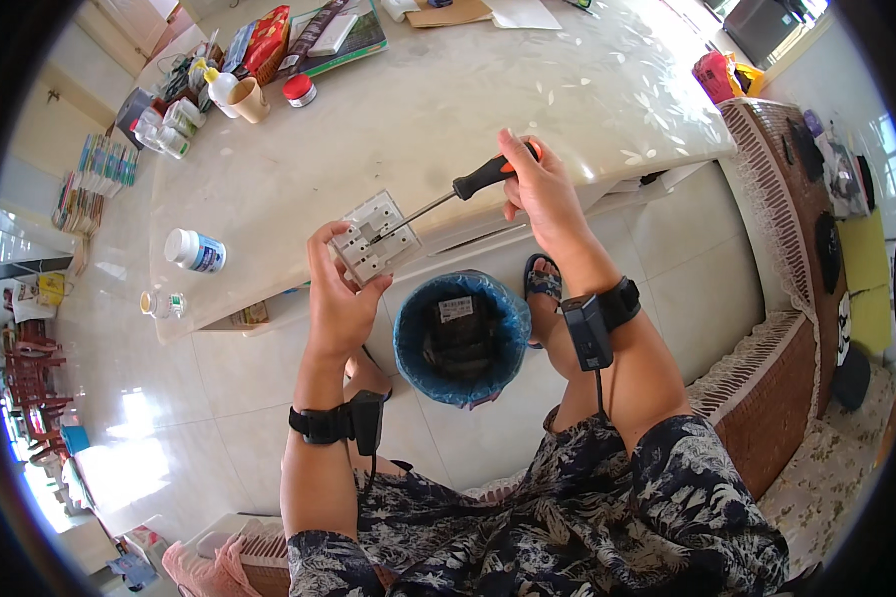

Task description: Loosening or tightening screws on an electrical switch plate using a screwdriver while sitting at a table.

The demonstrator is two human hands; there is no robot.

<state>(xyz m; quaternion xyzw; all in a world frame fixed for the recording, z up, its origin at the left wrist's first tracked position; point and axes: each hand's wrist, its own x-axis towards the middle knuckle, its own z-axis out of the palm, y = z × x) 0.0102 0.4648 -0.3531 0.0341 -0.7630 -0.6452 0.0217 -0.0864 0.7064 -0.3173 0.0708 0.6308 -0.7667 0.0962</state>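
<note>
My left hand point(336, 279) grips a square white wall socket plate point(376, 221) by its lower left edge, tilted over the near edge of the table. Its face carries several dark slots and holes. In my right hand point(533, 189), fingers are wrapped round the black and orange handle of a screwdriver point(480, 177). The metal shaft slants down to the left, and its tip reaches the middle of the plate. Whether the tip sits in a screw or a slot is too small to tell. Below the plate, a bin with a blue liner point(408, 353) stands between my legs.
On the pale table point(468, 90) stand a white jar point(194, 250), a small glass jar point(161, 303), a red-lidded tub point(299, 91), a tan cup point(249, 101) and a yellow-topped bottle point(219, 88). Inside the bin lies a dark labelled thing point(458, 343). A wooden bench point(767, 398) is at right.
</note>
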